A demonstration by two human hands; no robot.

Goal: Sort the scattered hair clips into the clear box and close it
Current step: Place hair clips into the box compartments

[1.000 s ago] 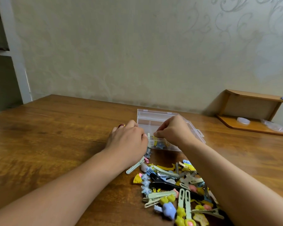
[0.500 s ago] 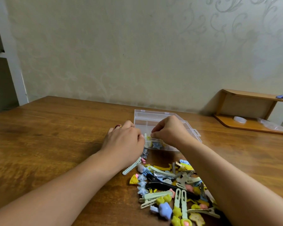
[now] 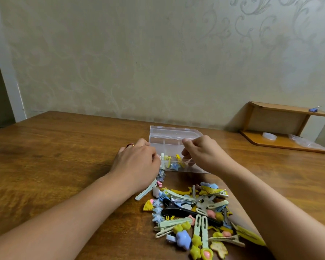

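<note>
Crowding the clear box — both hands, clip pile near.

Fingertips of both hands curled under, grip unclear.

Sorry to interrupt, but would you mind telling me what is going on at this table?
A person is sorting hair clips into a clear box on a wooden table. Both the left hand and the right hand are at the box's near compartments, where a few clips lie. The lid is open, and a pile of clips awaits sorting.
</note>
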